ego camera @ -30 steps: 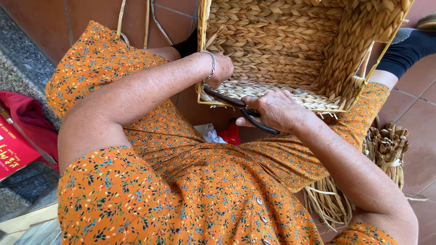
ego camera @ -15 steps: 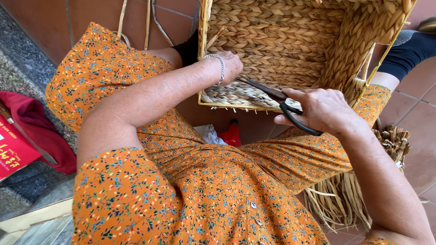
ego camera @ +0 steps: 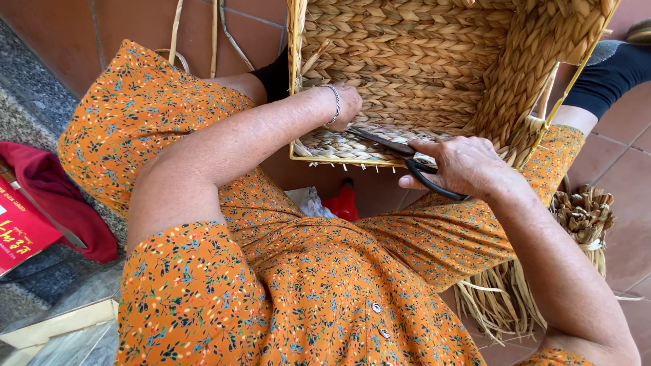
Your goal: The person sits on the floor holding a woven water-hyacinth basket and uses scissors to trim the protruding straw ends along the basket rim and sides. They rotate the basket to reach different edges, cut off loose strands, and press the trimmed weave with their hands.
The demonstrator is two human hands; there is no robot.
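Note:
A woven straw basket (ego camera: 434, 61) with a yellow wire frame rests tilted on my knees, its opening toward me. My left hand (ego camera: 347, 105), with a beaded bracelet on the wrist, reaches inside and presses on the woven wall near the lower rim. My right hand (ego camera: 461, 166) grips black-handled scissors (ego camera: 400, 152); their blades point left along the lower rim, just under my left hand. Short straw ends stick out below that rim.
A bundle of dried straw (ego camera: 542, 271) lies by my right leg on the red tile floor. A red bottle (ego camera: 342, 203) and crumpled plastic (ego camera: 308, 200) sit between my knees. A red cloth (ego camera: 54, 203) and a red box (ego camera: 17, 227) lie at the left.
My right hand with the scissors has shifted right along the lower rim and the blades now reach under my left hand. The left hand stays inside the basket.

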